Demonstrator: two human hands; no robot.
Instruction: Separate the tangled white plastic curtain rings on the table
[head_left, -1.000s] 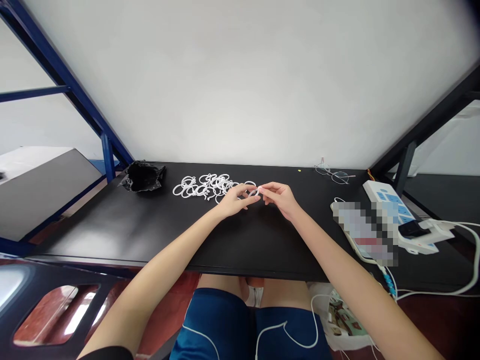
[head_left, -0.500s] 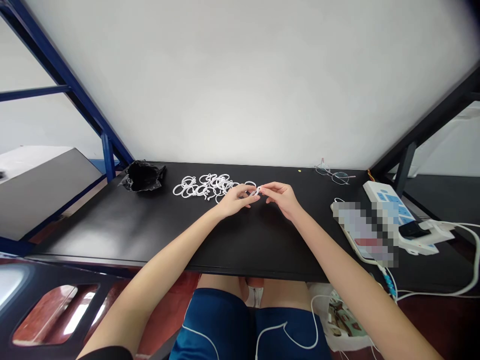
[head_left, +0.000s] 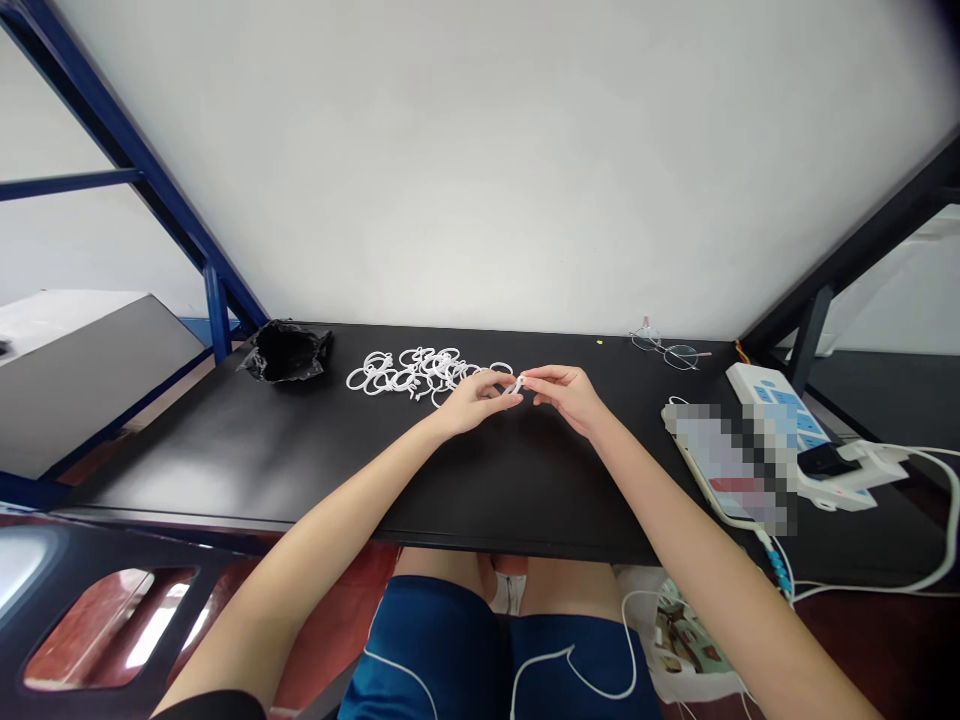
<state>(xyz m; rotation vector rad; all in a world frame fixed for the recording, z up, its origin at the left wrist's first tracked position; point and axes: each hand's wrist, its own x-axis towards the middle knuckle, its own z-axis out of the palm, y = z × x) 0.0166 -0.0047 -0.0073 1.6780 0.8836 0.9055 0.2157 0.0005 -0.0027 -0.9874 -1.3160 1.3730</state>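
Cord loop, thin and white, pinched here between thumb and fingers of the bare left hand and the bare right hand, nearer the far edge of the smooth black worktop! Just left, a tangled white cord heap; by the far-left corner, a crumpled black plastic bag gapes.

Pale wall facing me; black desk, glossy at left; blue frame my left; red floor.

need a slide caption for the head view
Left hand and right hand pinch a white cord loop over a black desk, beside a loop pile.
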